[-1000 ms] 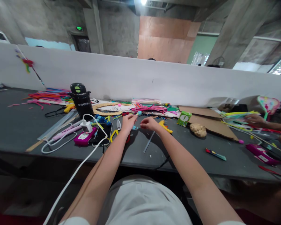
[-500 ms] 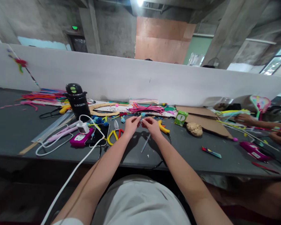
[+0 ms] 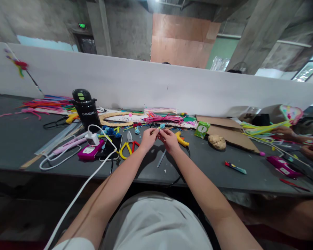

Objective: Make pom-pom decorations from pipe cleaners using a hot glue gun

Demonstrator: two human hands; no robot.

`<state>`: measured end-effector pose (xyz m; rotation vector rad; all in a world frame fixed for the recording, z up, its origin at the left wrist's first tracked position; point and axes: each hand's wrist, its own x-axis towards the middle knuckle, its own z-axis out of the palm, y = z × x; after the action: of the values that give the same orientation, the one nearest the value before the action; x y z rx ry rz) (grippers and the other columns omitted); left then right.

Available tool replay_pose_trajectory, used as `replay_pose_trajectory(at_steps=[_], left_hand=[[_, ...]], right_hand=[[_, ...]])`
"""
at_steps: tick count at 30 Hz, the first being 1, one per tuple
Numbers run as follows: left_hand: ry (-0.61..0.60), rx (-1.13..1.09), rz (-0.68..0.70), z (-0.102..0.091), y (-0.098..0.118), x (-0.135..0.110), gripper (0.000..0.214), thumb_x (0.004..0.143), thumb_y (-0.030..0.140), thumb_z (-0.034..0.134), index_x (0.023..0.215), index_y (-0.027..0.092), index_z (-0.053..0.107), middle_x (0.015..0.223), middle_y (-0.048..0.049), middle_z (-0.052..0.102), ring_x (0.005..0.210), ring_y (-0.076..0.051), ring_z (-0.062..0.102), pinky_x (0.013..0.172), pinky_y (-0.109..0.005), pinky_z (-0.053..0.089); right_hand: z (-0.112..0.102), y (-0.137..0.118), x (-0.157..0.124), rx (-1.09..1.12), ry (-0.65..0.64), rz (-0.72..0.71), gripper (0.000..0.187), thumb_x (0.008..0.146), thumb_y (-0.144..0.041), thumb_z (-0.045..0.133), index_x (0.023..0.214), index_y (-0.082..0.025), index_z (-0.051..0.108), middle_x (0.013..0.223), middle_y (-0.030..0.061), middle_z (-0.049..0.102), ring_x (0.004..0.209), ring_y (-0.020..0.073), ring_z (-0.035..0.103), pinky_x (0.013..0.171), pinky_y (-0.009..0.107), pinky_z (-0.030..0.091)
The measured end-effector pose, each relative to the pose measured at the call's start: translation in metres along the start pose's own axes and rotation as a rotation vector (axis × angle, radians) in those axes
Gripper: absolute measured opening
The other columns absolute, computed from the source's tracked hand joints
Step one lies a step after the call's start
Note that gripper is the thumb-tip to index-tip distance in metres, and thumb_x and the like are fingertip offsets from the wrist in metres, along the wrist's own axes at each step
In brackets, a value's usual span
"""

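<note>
Pinched fingers of my left hand (image 3: pixel 149 139) and my right hand (image 3: pixel 168 139) meet above the middle of the table. At their tips sits a small light-blue fuzzy piece (image 3: pixel 162 126), its lower part hidden by the fingers. Just below the right hand lies a thin translucent stick (image 3: pixel 161 158). A yellow glue gun (image 3: pixel 182 139) rests to the right of that hand, its dark cord running towards the table edge. Left of my left hand are pliers (image 3: pixel 129 145) with one yellow and one red handle, their jaws pointing away from me.
Pink pipe cleaners (image 3: pixel 163 118) lie behind my hands. At left stand a black bottle (image 3: pixel 85 110), a purple power strip (image 3: pixel 90 151) with a white cable, and a phone (image 3: pixel 112 148). On the right are a green box (image 3: pixel 202 129), cardboard (image 3: pixel 232 139), a cutter (image 3: pixel 235 167) and another person's hands (image 3: pixel 311 151).
My hands have come slightly closer together, and the light-blue piece has shifted a little to the right. At right, the other person's yellow strands have moved. My view has tilted slightly.
</note>
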<state>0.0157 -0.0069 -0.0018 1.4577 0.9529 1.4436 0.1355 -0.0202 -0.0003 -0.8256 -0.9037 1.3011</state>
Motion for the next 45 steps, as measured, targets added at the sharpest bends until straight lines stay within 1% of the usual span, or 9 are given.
replay_pose_trajectory(at_steps=[4,8,12,18,23,27,32,39,45], left_hand=[[-0.022,-0.005,-0.001,0.000,-0.007,0.002,0.037,0.078,0.051,0.061,0.078,0.014,0.064,0.057,0.0018,0.053,0.049,-0.009,0.043,0.047,-0.023,0.034],[-0.050,0.007,-0.003,-0.001,-0.007,0.002,0.036,0.079,0.050,0.061,0.075,0.014,0.064,0.056,0.0023,0.050,0.049,-0.009,0.042,0.047,-0.022,0.033],[-0.020,0.088,0.043,-0.004,-0.002,0.001,0.035,0.079,0.048,0.061,0.077,0.014,0.066,0.059,0.0003,0.055,0.051,-0.010,0.045,0.048,-0.022,0.035],[0.039,0.208,0.116,-0.007,-0.001,0.001,0.032,0.080,0.046,0.060,0.073,0.015,0.066,0.062,-0.0013,0.060,0.056,-0.012,0.051,0.054,-0.023,0.038],[0.028,0.227,0.122,-0.006,0.003,-0.001,0.029,0.079,0.042,0.061,0.074,0.015,0.069,0.064,-0.0028,0.063,0.058,-0.014,0.054,0.057,-0.024,0.041],[0.024,0.238,0.127,-0.006,0.004,-0.001,0.030,0.079,0.043,0.061,0.075,0.015,0.070,0.065,-0.0035,0.064,0.059,-0.014,0.055,0.057,-0.024,0.041],[0.035,0.247,0.130,-0.006,0.001,-0.002,0.031,0.078,0.045,0.061,0.073,0.015,0.072,0.063,-0.0036,0.064,0.059,-0.015,0.054,0.055,-0.024,0.040],[0.037,0.326,0.181,-0.006,0.006,-0.004,0.031,0.080,0.042,0.059,0.072,0.015,0.073,0.062,-0.0030,0.065,0.058,-0.015,0.054,0.055,-0.024,0.038],[0.037,0.340,0.197,-0.006,0.006,-0.005,0.031,0.080,0.042,0.060,0.071,0.016,0.073,0.063,-0.0033,0.066,0.058,-0.015,0.054,0.056,-0.024,0.038]], right_hand=[[-0.001,-0.006,-0.001,0.005,-0.056,0.083,0.036,0.053,-0.038,0.085,0.075,-0.020,0.063,0.072,-0.0016,0.065,0.065,0.0109,0.058,0.066,0.026,0.048],[-0.006,-0.007,0.000,-0.069,-0.086,0.084,0.039,0.053,-0.043,0.084,0.076,-0.020,0.062,0.070,-0.0020,0.062,0.063,0.0103,0.056,0.064,0.025,0.047],[-0.012,-0.008,0.004,-0.103,-0.032,0.033,0.039,0.049,-0.041,0.085,0.072,-0.018,0.063,0.066,-0.0021,0.060,0.058,0.0099,0.054,0.060,0.026,0.045],[-0.018,-0.015,0.006,-0.089,0.036,-0.051,0.038,0.050,-0.039,0.085,0.073,-0.018,0.064,0.063,-0.0034,0.058,0.056,0.0089,0.052,0.058,0.025,0.043],[-0.019,-0.016,0.006,-0.149,0.050,-0.093,0.039,0.054,-0.044,0.082,0.077,-0.019,0.064,0.065,-0.0032,0.058,0.056,0.0093,0.051,0.057,0.024,0.042],[-0.022,-0.013,0.007,-0.237,0.041,-0.190,0.037,0.061,-0.048,0.077,0.081,-0.019,0.066,0.067,-0.0026,0.058,0.056,0.0097,0.050,0.055,0.024,0.041],[-0.021,-0.009,0.007,-0.329,0.071,-0.296,0.038,0.067,-0.053,0.071,0.085,-0.019,0.066,0.071,-0.0010,0.062,0.057,0.0106,0.049,0.054,0.024,0.040],[-0.015,-0.006,0.006,-0.367,0.064,-0.364,0.035,0.071,-0.052,0.069,0.082,-0.019,0.065,0.068,-0.0015,0.059,0.055,0.0106,0.046,0.052,0.024,0.037],[-0.015,-0.005,0.006,-0.395,0.089,-0.376,0.038,0.071,-0.054,0.068,0.084,-0.019,0.065,0.070,-0.0006,0.061,0.058,0.0115,0.049,0.055,0.024,0.040]])
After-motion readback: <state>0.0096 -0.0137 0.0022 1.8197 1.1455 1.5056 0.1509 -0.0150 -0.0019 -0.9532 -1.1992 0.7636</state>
